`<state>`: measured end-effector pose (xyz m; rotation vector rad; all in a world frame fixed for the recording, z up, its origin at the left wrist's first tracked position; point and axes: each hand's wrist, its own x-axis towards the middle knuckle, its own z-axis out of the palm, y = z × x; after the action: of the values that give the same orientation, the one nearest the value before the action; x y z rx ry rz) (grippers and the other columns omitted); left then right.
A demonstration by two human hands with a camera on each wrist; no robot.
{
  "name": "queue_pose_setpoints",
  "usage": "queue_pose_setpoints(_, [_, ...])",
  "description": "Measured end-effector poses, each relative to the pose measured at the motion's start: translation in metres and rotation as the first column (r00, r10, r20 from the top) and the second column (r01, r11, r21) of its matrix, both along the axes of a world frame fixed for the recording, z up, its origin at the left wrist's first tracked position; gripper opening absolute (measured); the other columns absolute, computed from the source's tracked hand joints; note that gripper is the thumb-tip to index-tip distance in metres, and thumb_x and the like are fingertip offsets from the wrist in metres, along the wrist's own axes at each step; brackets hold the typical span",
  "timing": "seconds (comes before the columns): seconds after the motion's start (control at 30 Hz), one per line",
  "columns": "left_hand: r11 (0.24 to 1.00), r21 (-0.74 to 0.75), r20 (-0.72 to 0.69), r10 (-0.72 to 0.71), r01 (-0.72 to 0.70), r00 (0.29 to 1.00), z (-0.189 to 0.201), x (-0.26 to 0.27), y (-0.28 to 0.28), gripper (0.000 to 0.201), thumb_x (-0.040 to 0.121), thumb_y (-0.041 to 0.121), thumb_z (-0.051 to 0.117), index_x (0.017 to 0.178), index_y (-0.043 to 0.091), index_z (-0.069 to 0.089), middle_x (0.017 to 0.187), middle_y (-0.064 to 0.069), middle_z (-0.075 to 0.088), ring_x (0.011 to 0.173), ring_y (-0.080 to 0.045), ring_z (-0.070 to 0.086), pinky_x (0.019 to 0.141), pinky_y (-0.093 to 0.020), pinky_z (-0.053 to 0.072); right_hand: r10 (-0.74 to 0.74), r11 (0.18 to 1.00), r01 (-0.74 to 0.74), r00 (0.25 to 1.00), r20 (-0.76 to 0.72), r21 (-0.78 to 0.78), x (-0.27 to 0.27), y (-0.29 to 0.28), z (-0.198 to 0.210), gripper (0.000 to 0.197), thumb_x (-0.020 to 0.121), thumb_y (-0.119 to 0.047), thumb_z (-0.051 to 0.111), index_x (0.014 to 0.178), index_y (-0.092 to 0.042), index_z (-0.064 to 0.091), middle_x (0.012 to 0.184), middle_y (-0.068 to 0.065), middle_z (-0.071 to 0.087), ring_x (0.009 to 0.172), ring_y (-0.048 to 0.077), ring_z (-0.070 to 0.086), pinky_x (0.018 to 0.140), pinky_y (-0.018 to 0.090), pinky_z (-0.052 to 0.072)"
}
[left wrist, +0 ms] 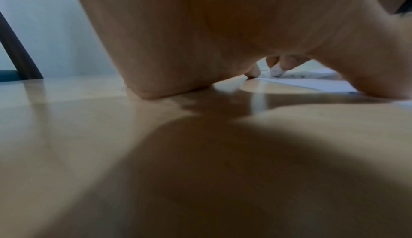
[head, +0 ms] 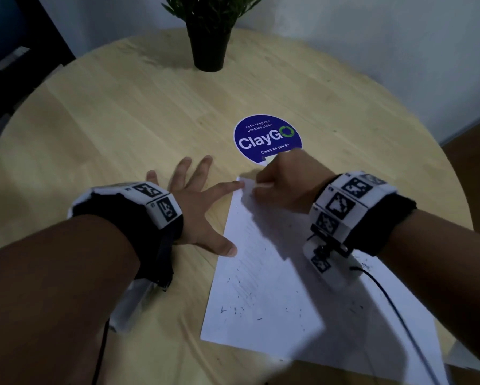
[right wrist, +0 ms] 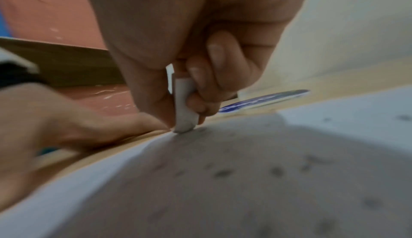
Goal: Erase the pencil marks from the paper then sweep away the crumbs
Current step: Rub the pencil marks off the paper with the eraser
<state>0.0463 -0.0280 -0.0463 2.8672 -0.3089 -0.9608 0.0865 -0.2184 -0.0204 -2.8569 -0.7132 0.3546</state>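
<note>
Right hand (head: 284,181) clamped on white eraser (right wrist: 184,107), tip pressed on far left corner of paper (head: 277,295), just short of blue ClayGo sticker (head: 266,136). Left hand (head: 197,201) flat and splayed on counter (head: 122,120) beside paper's left edge, index fingertip and thumb tip touching that edge. Dark crumbs (head: 233,309) scattered across paper, densest toward near end.

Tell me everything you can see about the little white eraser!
The eraser is a small white stick, smooth-looking, with a rounded, slightly greyed tip. The right hand pinches it between thumb and fingers, tilted, most of it hidden in that grip. Its tip presses on the paper at the far left corner, close to the left hand fingertip, with dark crumbs scattered nearby.
</note>
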Motion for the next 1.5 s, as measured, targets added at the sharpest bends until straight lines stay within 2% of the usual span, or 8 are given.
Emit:
queue_pose_setpoints(0.23, [1.0,0.001,-0.015,0.005,-0.005,1.0,0.001,0.001,0.0,0.116,0.051,0.084,0.066,0.132,0.07,-0.016,0.146,0.014,-0.047,0.136,-0.018,-0.042,0.107,-0.066,-0.011,-0.052,0.999,0.052,0.999,0.001,-0.012,0.006,0.002,0.005,0.038,0.082,-0.032,0.058,0.053,-0.01,0.049,0.051,0.006,0.039,0.058,0.024,0.041,0.054,0.03,0.032])
queue_pose_setpoints(0.37, [1.0,0.01,-0.006,0.0,0.0,1.0,0.001,0.0,-0.001,0.116,0.051,0.084,0.066,0.134,0.068,-0.014,0.146,0.014,-0.046,0.137,-0.019,-0.04,0.107,-0.067,-0.01,0.18,0.981,-0.188,0.976,-0.119,-0.057,-0.026,0.014,0.003,0.044,0.085,-0.036,0.06,0.051,-0.019,0.037,0.051,0.001,0.038,0.052,0.015,0.038,0.054,0.028,0.03])
queue_pose_setpoints(0.5, [1.0,0.008,-0.007,0.003,-0.003,1.0,0.001,0.001,0.0,0.116,0.051,0.085,0.065,0.133,0.069,-0.015,0.146,0.014,-0.046,0.137,-0.019,-0.041,0.107,-0.066,-0.01,-0.008,0.999,0.007,1.0,-0.027,-0.032,0.002,0.0,0.005,0.035,0.084,-0.031,0.058,0.057,-0.012,0.047,0.054,0.006,0.04,0.059,0.025,0.041,0.058,0.03,0.033])
queue_pose_setpoints(0.67, [1.0,0.024,-0.01,-0.006,0.006,1.0,0.0,0.002,0.0,0.117,0.05,0.086,0.064,0.132,0.069,-0.018,0.145,0.014,-0.048,0.137,-0.02,-0.041,0.108,-0.067,-0.009,0.178,0.984,-0.177,0.978,-0.111,0.017,-0.019,0.018,0.001,0.03,0.085,-0.037,0.06,0.065,-0.016,0.056,0.059,0.003,0.049,0.059,0.021,0.045,0.06,0.031,0.039])
queue_pose_setpoints(0.73, [1.0,0.022,-0.005,-0.006,0.006,1.0,0.0,0.002,0.0,0.117,0.05,0.086,0.065,0.133,0.068,-0.017,0.146,0.013,-0.047,0.137,-0.02,-0.04,0.107,-0.067,-0.009,0.071,0.997,-0.068,0.996,-0.059,0.048,-0.005,0.013,0.002,0.03,0.085,-0.035,0.06,0.064,-0.014,0.059,0.053,0.003,0.048,0.054,0.02,0.045,0.057,0.03,0.037])
queue_pose_setpoints(0.9, [1.0,0.029,-0.004,-0.005,0.006,1.0,-0.001,0.001,-0.001,0.118,0.05,0.086,0.064,0.134,0.067,-0.017,0.145,0.013,-0.047,0.137,-0.02,-0.04,0.108,-0.067,-0.009,0.22,0.974,-0.224,0.969,-0.111,-0.027,-0.017,0.016,0.001,0.042,0.086,-0.038,0.059,0.052,-0.021,0.041,0.052,-0.002,0.041,0.052,0.015,0.04,0.058,0.031,0.037])
queue_pose_setpoints(1.07, [1.0,0.023,-0.009,-0.002,0.002,1.0,0.001,0.002,-0.001,0.117,0.051,0.086,0.064,0.134,0.068,-0.016,0.146,0.013,-0.046,0.137,-0.02,-0.04,0.108,-0.067,-0.009,0.054,0.998,-0.055,0.998,-0.032,-0.036,0.004,-0.002,0.004,0.037,0.085,-0.032,0.057,0.057,-0.012,0.045,0.052,0.004,0.035,0.057,0.024,0.036,0.058,0.032,0.034])
queue_pose_setpoints(1.5, [1.0,0.027,-0.006,-0.004,0.004,1.0,-0.001,0.002,-0.001,0.115,0.05,0.087,0.062,0.13,0.07,-0.019,0.145,0.013,-0.047,0.137,-0.021,-0.04,0.106,-0.068,-0.009,0.257,0.956,-0.273,0.957,-0.137,-0.106,-0.032,-0.009,0.007,0.031,0.088,-0.038,0.056,0.068,-0.014,0.055,0.057,0.003,0.041,0.054,0.016,0.036,0.06,0.03,0.032])
